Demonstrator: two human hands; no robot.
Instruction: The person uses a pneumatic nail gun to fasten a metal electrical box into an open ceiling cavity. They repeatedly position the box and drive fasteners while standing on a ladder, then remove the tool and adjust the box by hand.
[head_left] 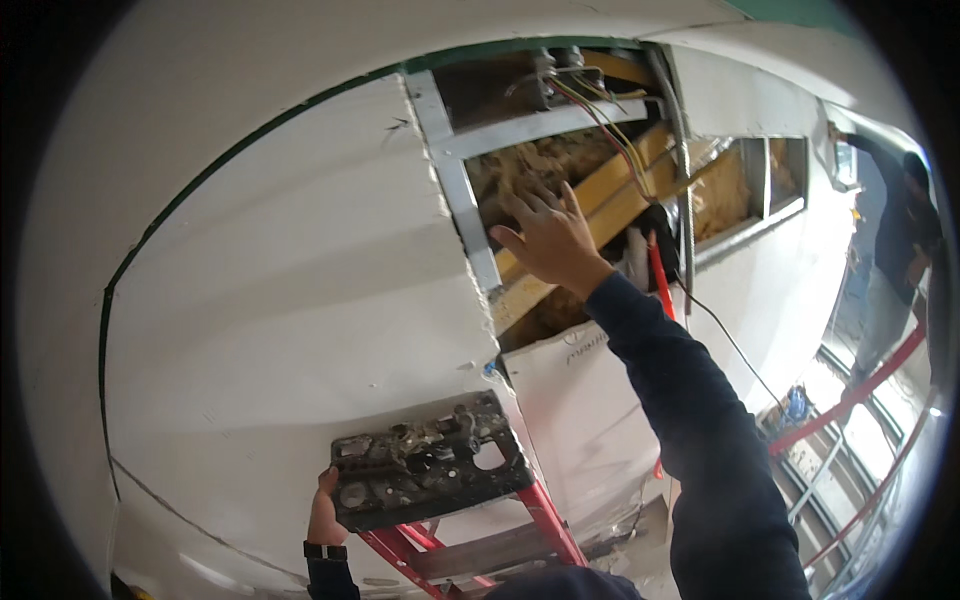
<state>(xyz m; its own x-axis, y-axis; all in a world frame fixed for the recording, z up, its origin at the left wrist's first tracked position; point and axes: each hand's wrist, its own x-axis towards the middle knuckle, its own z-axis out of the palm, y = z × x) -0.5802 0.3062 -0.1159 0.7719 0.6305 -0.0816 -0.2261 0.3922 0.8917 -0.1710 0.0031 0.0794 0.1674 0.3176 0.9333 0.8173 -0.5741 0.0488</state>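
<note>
My right hand (556,238) is raised with fingers spread, in front of a cut-out in the white wall. Its fingertips overlap brown insulation (545,160) and slanted wooden boards (625,195) inside; whether they touch cannot be told. Beside the hand runs a pale metal stud (462,195), and coloured wires (625,150) hang to its upper right. Lower left, my left hand (325,512) grips the side edge of the black top of a red stepladder (435,505). Small dark and metallic bits lie on that top, too cluttered to name.
A grey flexible conduit (684,170) drops along the opening's right side, near a red-handled tool (661,270) partly hidden by my arm. A black cord (735,340) hangs down the wall. At far right a person (895,240) stands by red railings (850,395).
</note>
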